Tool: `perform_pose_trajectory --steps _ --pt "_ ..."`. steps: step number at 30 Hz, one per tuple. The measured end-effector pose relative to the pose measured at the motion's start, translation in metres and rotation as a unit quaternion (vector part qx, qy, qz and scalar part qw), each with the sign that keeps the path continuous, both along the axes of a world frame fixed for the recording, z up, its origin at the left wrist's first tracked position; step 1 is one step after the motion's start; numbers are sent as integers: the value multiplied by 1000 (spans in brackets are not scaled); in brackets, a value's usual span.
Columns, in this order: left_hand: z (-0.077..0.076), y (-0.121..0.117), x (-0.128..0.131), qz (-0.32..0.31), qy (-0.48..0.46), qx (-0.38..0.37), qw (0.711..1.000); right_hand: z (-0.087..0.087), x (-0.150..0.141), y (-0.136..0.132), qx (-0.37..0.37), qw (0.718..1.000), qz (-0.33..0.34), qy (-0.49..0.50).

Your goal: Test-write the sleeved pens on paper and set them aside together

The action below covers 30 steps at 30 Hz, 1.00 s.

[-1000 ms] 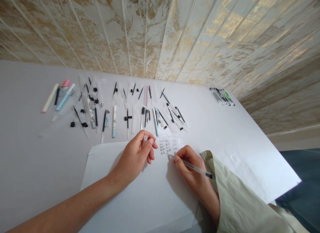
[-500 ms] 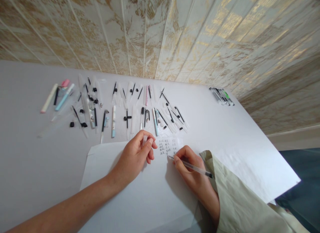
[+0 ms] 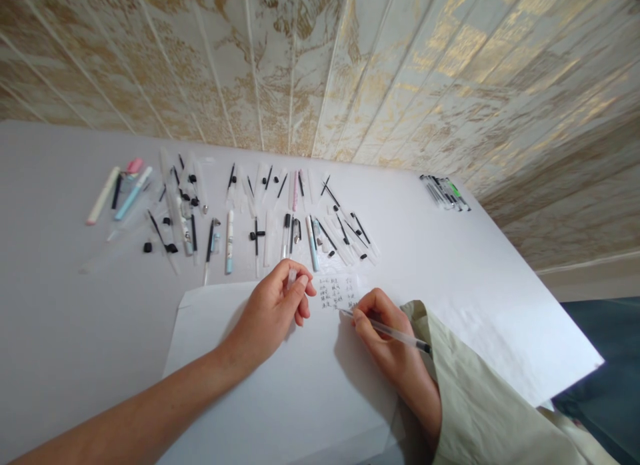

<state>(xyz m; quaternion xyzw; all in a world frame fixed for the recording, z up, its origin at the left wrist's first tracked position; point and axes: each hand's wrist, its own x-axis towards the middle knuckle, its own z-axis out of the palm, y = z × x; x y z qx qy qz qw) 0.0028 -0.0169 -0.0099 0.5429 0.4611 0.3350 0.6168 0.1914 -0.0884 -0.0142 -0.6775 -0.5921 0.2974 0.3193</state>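
My right hand (image 3: 387, 332) is closed around a clear-barrelled pen (image 3: 400, 336) with a black end. The pen slants, its tip at the lowest line of small handwritten characters (image 3: 336, 294) near the top of a white sheet of paper (image 3: 240, 398). My left hand (image 3: 277, 298) rests on the sheet to the left of the writing, fingers curled. A short translucent piece, which looks like a pen cap (image 3: 292, 276), shows between its thumb and index finger; the rest of that piece is hidden.
Beyond the sheet, pen parts lie across the white table (image 3: 45, 305): black refills (image 3: 209, 242), clear barrels and small black caps (image 3: 147, 247). Several whole pens (image 3: 230, 242) lie among them. A bundle of pens (image 3: 445, 193) is at the far right, by the patterned wall (image 3: 320, 72).
My right hand and the pen tip have shifted slightly right along the lowest written line. My left hand keeps its hold and place on the sheet. The view has moved very slightly.
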Motion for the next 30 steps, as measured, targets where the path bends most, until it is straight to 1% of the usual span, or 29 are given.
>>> perform_pose_trajectory --steps 4,6,10,13,15,18,23,30 --pt "-1 0 0 4 -8 2 1000 1 1 1 5 1000 -7 23" --pt "0 0 1 4 -8 0 1000 0 2 3 13 997 -34 65" --pt "3 0 1 5 0 -5 1000 -3 9 10 40 980 -97 172" --pt "2 0 1 9 9 -9 1000 -9 15 14 45 966 -107 232" --pt "1 0 1 8 14 -12 1000 -11 16 15 35 961 -105 253" --pt "0 0 1 7 20 -12 1000 -11 17 14 26 961 -100 258" --pt "2 -1 1 6 22 -9 1000 -8 15 14 22 966 -94 241" --pt "1 0 1 2 9 4 1000 -5 14 15 19 968 -88 233"
